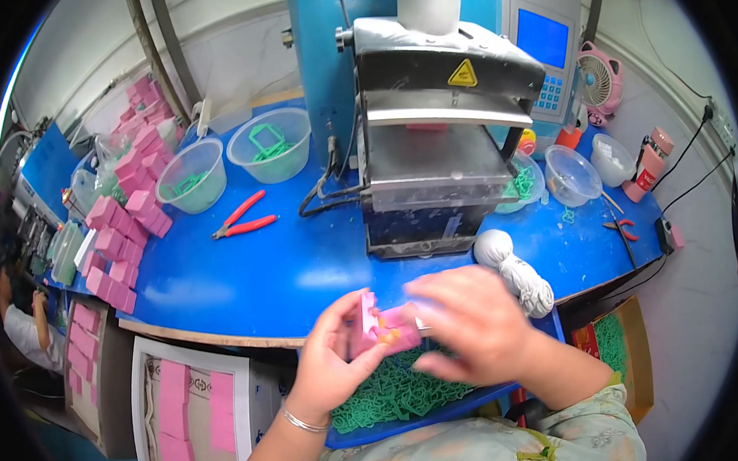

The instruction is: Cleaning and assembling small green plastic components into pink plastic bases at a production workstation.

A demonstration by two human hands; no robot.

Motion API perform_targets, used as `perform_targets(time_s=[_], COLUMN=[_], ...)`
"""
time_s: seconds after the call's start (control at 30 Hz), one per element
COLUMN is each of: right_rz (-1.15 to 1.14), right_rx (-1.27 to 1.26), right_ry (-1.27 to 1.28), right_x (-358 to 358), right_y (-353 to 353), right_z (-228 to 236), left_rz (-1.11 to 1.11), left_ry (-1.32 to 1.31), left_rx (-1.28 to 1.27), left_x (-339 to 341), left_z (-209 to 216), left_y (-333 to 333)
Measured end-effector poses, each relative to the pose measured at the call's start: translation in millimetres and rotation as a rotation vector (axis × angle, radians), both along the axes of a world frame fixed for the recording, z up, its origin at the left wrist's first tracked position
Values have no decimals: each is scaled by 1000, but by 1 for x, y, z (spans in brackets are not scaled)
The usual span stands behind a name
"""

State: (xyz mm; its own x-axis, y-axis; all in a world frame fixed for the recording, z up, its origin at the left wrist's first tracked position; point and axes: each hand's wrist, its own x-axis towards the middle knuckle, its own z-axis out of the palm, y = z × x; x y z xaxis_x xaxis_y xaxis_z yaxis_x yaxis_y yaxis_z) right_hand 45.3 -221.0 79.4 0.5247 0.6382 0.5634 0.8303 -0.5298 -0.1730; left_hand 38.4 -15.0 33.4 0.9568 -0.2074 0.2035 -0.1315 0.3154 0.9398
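Note:
My left hand (pixel 335 355) is closed around a pink block-shaped piece (pixel 400 338), which has an upright part and a flatter part with small yellowish spots. My right hand (pixel 476 325) is just to the right of the block, blurred by motion, its thumb and fingers apart. A small whitish thing shows between the block and that hand, too blurred to name. Below both hands, a blue tray (pixel 370 436) holds a heap of green looped strips (pixel 409 385).
A press (pixel 444 165) stands behind my hands, with white work gloves (pixel 515 275) beside it. Red-handled pliers (pixel 249 219) lie left, near two clear bowls (pixel 194 176) of green pieces. Pink blocks (pixel 110 242) are stacked farther left. A pink fan (pixel 599 76) stands back right. Another person (pixel 27 324) sits far left.

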Motion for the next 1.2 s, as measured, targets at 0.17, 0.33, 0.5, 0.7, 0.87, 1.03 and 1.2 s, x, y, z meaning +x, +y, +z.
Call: perform_targets(time_s=[0.17, 0.33, 0.5, 0.7, 0.87, 1.03, 1.2], right_rz=[219, 203, -921, -885, -135, -124, -138], right_rx=[194, 203, -60, -40, 161, 277, -38], right_ry=[-82, -99, -100, 179, -104, -65, 196], right_x=[-21, -40, -14, -16, -41, -33, -32], right_y=[45, 30, -44, -57, 4, 11, 16], right_z=[-30, -29, -36, -24, -10, -5, -18], left_rz=[-172, -217, -349, -473, -499, -534, -213], left_ry=[421, 462, 554, 500, 564, 558, 479], left_rx=[-807, -990, -917, -857, -886, -838, -439], left_x=[-3, 2, -12, -18, -20, -25, -30], left_z=[-5, -12, -20, -21, -14, -11, -21], left_y=[0, 16, 12, 10, -8, -2, -3])
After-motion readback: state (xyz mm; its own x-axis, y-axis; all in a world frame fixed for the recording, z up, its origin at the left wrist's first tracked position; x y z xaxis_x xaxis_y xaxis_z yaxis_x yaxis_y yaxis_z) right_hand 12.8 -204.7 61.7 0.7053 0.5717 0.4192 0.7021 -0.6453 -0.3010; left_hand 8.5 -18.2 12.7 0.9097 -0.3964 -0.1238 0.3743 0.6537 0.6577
